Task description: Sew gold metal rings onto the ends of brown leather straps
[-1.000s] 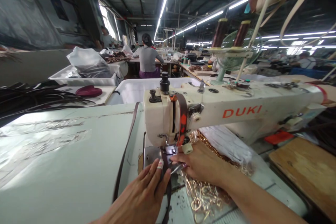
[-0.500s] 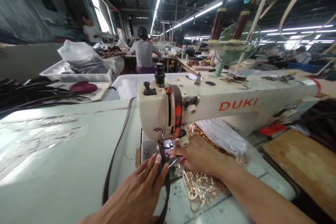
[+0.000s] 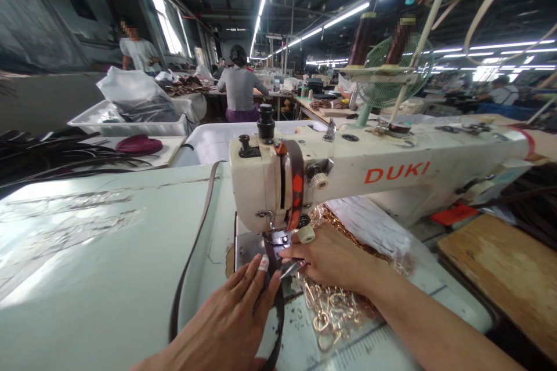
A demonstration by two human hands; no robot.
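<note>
Head view: dark strap (image 3: 278,324) running from beside the metal foot (image 3: 279,239) of the sewing machine (image 3: 391,165) down past the left hand (image 3: 226,307), then bending in a loose curve over the pale counter (image 3: 108,266). Exactly under the foot or only against it, impossible to make out. Left grip laid over the strap, fingers nearly straight and side by side, thumb along the right of it; pinching or merely pressing, hard to say. White wrap (image 3: 263,262) around one left fingertip.

Right grip closed around a pointed metal tool (image 3: 289,269), blade aimed toward the left thumb, fingertips right by the foot. Just beneath and beside the right hand (image 3: 333,258), a clear bag of gold clasps (image 3: 335,307). Left of the left hand, a dark strip (image 3: 174,313) trailing over the counter to its far edge.

Behind the counter, a white tub (image 3: 139,127) holding a plastic bag, near a flat dark-red roll (image 3: 138,145). Over the machine, thread spools (image 3: 360,40) before a green fan (image 3: 374,90). Farther back, a seated person in grey (image 3: 241,90), turned away.
</note>
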